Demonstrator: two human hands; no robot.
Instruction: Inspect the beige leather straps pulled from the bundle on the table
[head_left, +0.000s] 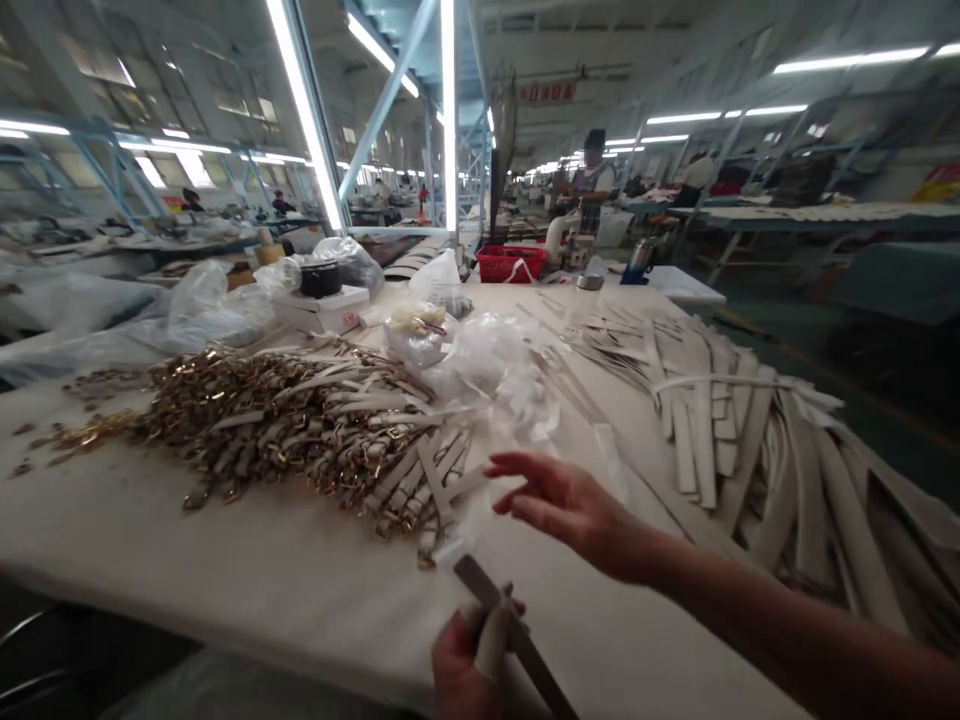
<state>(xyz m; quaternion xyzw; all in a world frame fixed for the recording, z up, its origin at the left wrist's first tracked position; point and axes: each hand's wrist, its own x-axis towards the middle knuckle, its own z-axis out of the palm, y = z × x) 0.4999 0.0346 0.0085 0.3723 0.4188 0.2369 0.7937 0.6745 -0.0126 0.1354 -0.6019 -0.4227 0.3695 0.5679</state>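
At the table's front edge, my left hand (466,662) is closed around a flat grey-brown strap (536,665). Pale covers sit on some of its fingers, and the strap sticks out past them at both ends. My right hand (574,510) hovers above the table beyond it, fingers stretched to the left and apart, holding nothing. Just left of those fingertips lies the edge of a heap of short beige straps with gold-coloured metal fittings (300,425). A small white piece (450,552) rests by the strap's upper end.
Long beige straps (772,450), partly bound by a white band, cover the table's right side. Crumpled clear plastic bags (495,365) lie mid-table. Farther back are a white box (322,308), a red basket (511,264) and a dark bottle (637,262). A person (594,180) stands in the background.
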